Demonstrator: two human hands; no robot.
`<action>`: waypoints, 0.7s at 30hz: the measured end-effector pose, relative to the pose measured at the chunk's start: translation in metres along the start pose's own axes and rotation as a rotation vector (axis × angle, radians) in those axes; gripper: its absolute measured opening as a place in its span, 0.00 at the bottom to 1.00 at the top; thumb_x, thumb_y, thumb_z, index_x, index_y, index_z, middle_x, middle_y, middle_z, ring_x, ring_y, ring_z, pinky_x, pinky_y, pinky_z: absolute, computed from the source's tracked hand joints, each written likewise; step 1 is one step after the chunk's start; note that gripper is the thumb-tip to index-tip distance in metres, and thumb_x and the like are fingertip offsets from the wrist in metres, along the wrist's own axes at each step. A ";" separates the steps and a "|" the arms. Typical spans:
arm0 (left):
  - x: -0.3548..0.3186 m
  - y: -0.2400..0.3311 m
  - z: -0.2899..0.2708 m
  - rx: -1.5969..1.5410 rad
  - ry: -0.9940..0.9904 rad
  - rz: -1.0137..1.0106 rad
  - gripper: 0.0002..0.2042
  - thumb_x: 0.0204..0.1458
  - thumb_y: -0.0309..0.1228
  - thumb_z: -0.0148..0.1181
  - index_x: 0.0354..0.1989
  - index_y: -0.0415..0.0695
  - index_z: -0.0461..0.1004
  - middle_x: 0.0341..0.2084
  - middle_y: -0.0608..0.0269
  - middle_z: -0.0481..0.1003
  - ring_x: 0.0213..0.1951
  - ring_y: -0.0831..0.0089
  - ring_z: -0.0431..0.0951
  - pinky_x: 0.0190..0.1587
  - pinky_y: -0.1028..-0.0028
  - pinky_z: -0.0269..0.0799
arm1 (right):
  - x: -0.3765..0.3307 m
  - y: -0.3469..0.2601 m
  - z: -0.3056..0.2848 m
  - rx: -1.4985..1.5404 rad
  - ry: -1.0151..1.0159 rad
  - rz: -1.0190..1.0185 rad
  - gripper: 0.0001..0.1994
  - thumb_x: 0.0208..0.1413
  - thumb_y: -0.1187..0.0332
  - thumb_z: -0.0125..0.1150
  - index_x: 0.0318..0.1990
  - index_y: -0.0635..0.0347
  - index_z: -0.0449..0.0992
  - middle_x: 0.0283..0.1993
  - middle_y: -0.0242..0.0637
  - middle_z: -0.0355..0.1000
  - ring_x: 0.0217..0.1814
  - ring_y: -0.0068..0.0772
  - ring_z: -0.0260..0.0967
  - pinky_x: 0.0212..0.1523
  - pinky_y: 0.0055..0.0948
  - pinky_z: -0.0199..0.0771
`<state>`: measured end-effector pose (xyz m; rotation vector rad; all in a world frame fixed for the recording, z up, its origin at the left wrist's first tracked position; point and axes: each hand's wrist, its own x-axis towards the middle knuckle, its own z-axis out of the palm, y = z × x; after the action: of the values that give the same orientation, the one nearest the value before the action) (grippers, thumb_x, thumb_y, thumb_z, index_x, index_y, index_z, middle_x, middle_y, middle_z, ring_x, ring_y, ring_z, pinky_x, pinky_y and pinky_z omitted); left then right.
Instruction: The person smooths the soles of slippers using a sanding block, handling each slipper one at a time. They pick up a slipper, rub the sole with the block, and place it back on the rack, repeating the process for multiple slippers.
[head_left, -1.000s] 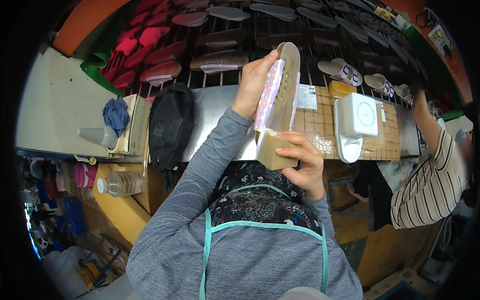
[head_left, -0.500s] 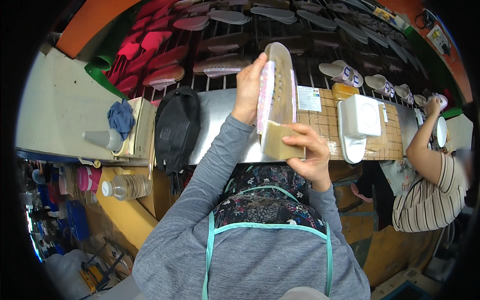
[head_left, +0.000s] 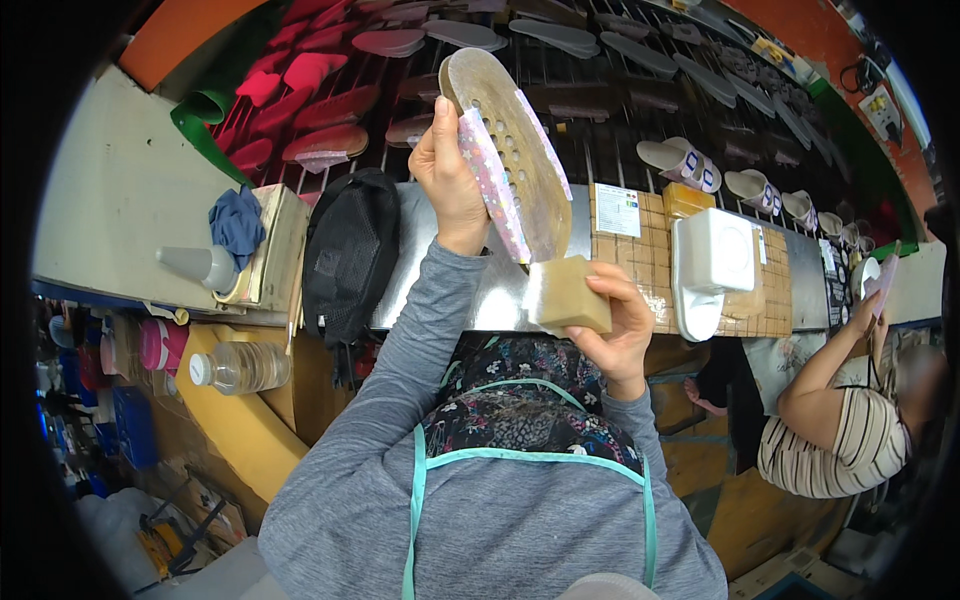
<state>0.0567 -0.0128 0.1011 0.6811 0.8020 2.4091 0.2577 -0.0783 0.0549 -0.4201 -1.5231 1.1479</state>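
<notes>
My left hand (head_left: 452, 195) is closed round the side of a slipper sole (head_left: 535, 165), holding it raised and tilted above the bench. The sole is brown and worn-looking, with several round holes, and star-patterned pink pieces run along both its long sides. Just below its lower end, my right hand (head_left: 622, 332) grips a tan block (head_left: 572, 292) between thumb and fingers. A pale, fuzzy-looking face on the block's left side points toward the sole; whether it is sponge or bristle I cannot tell. A small gap separates block and sole.
Behind the bench (head_left: 408, 275) is a rack with red soles (head_left: 336, 108), grey soles (head_left: 465, 35) and patterned slippers (head_left: 680, 163). A black bag (head_left: 350, 255) lies left; a white dispenser (head_left: 715, 255) stands right. A co-worker (head_left: 835, 430) sits at the far right.
My left hand has moved the sole up and left, turning it more toward me. The block in my right hand has come away from the sole's lower end. The co-worker's arms have lowered.
</notes>
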 end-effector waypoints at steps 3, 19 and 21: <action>-0.003 0.000 0.000 0.019 -0.016 -0.116 0.19 0.62 0.43 0.52 0.26 0.42 0.78 0.20 0.73 0.74 0.21 0.88 0.68 0.24 0.83 0.62 | 0.007 0.002 0.001 -0.043 0.087 -0.049 0.24 0.36 0.79 0.68 0.48 0.61 0.76 0.51 0.45 0.70 0.53 0.38 0.69 0.53 0.32 0.69; -0.022 -0.017 0.000 0.076 -0.182 -0.653 0.18 0.59 0.46 0.53 0.35 0.41 0.77 0.25 0.68 0.76 0.24 0.81 0.75 0.27 0.80 0.72 | 0.014 -0.004 -0.024 -0.369 0.138 -0.184 0.27 0.31 0.78 0.63 0.48 0.58 0.72 0.48 0.45 0.72 0.52 0.44 0.71 0.54 0.38 0.69; -0.038 -0.025 0.010 0.036 -0.219 -0.684 0.18 0.60 0.46 0.52 0.34 0.41 0.76 0.24 0.68 0.76 0.24 0.81 0.74 0.26 0.81 0.71 | 0.021 -0.004 -0.026 -0.545 0.098 -0.251 0.29 0.30 0.77 0.66 0.49 0.58 0.70 0.47 0.43 0.73 0.50 0.42 0.71 0.52 0.37 0.68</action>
<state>0.0983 -0.0142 0.0807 0.5547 0.8212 1.6791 0.2757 -0.0527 0.0671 -0.6180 -1.7363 0.4996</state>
